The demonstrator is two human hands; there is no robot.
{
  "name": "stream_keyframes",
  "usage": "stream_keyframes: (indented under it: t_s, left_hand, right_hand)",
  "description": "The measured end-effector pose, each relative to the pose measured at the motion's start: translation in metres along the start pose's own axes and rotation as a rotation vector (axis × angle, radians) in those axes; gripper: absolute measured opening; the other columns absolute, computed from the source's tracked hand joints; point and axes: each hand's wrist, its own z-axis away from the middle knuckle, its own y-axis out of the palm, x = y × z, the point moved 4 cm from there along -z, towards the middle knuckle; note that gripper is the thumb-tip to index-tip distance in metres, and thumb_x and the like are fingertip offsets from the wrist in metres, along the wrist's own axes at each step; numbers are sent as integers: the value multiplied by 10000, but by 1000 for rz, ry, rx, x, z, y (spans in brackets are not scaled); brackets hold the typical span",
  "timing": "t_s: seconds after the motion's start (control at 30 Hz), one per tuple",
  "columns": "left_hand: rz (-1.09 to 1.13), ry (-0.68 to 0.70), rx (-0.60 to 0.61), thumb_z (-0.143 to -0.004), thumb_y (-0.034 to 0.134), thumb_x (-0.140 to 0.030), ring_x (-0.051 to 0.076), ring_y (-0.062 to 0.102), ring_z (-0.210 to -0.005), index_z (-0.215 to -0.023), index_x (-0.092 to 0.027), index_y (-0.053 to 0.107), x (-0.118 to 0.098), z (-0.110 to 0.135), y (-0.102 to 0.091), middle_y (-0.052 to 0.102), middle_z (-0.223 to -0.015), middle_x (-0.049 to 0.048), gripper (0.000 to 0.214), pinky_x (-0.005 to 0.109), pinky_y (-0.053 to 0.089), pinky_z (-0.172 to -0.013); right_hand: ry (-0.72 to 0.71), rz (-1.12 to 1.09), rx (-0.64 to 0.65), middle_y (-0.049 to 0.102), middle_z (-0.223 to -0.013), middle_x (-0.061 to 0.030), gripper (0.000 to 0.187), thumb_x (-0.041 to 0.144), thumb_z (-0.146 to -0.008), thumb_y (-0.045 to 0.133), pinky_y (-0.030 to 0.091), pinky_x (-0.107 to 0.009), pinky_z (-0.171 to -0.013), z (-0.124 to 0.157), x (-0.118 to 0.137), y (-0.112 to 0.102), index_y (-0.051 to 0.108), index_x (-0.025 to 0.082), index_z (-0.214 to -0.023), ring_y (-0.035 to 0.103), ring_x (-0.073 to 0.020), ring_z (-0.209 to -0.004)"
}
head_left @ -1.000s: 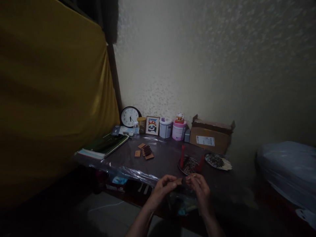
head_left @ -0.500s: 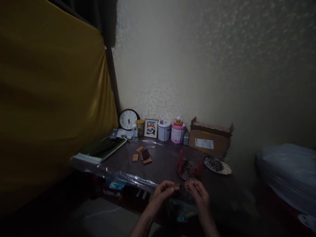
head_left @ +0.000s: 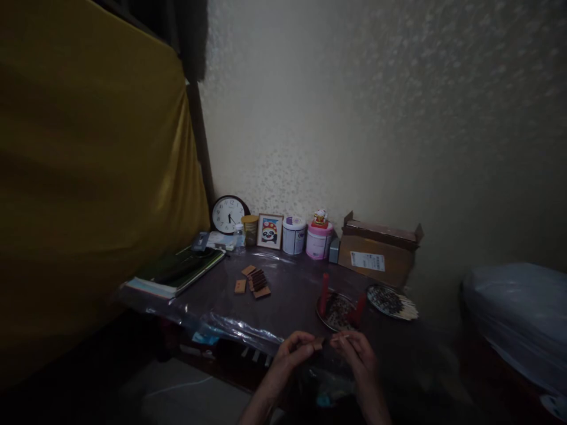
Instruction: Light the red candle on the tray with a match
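Near the table's front edge, my left hand (head_left: 296,349) pinches a small brown matchbox (head_left: 318,345) between thumb and fingers. Just to its right, my right hand (head_left: 357,349) is closed on a thin pale matchstick (head_left: 337,338), its end close to the box. Behind my hands a round plate (head_left: 319,316) bears a tall red candle (head_left: 325,292), a second tilted red candle (head_left: 359,308) and dark bits. To the right, another plate (head_left: 371,300) holds many matchsticks with dark heads (head_left: 401,307). More matchboxes (head_left: 240,287) lie at the table's left middle, some in a dark-sided stack (head_left: 257,280).
Books (head_left: 177,277) lie at the left table edge. Along the wall stand a clock (head_left: 229,213), a framed panda picture (head_left: 270,231), two tins (head_left: 293,236) and a cardboard box (head_left: 376,251). Clear plastic (head_left: 230,321) covers the table. A yellow curtain (head_left: 97,177) hangs left.
The view has shifted slightly, so my hands and the table appear a little lower. My right hand's fingers and the matchstick have drawn nearer the matchbox.
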Motion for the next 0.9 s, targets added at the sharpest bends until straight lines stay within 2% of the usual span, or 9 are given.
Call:
stream_keyframes:
  t_s: [0.13, 0.27, 0.43, 0.53, 0.73, 0.9]
  left_hand:
    - [47, -7, 11, -659, 715, -283, 177, 606, -750, -838, -182, 632, 6, -3, -2, 690, -800, 43, 222, 284, 397, -727]
    - [39, 9, -14, -646, 728, -263, 173, 607, -748, -837, -174, 646, 8, -6, -5, 691, -786, 45, 226, 285, 399, -738]
    - [89, 1, 6, -673, 707, -255, 162, 610, -733, -837, -176, 652, 5, -4, 0, 690, -807, 43, 190, 273, 407, -705]
    - [116, 2, 30, -695, 689, -227, 169, 618, -788, -849, -170, 653, 4, -4, 2, 700, -828, 56, 168, 277, 410, -746]
    - [155, -2, 18, -695, 689, -195, 147, 617, -778, -833, -168, 656, 12, -8, -3, 697, -807, 41, 144, 257, 417, -762]
    - [97, 5, 1, -688, 694, -215, 147, 607, -738, -834, -155, 661, 11, -7, -4, 686, -788, 44, 161, 254, 425, -726]
  right_hand:
    - [14, 21, 0, 708, -783, -34, 273, 436, -672, 693, 524, -305, -716, -2, -6, -2, 628, 197, -787, 683, -213, -729]
    - [-1, 103, 6, 703, -792, -36, 253, 438, -718, 645, 510, -290, -717, 1, 0, -2, 636, 196, -791, 678, -213, -751]
    - [-56, 184, -10, 707, -775, -45, 251, 443, -710, 640, 490, -281, -724, 6, 11, 3, 650, 199, -767, 665, -210, -748]
    - [-78, 166, -25, 706, -722, -47, 272, 468, -684, 651, 504, -280, -684, 8, 14, 8, 653, 198, -719, 659, -209, -710]
    - [-164, 235, -16, 711, -740, -52, 246, 435, -727, 619, 520, -280, -687, 11, 13, 13, 653, 192, -732, 668, -211, -729]
    - [-267, 346, 7, 712, -773, -61, 215, 384, -774, 575, 526, -284, -704, 13, 13, 11, 654, 185, -761, 670, -208, -748]
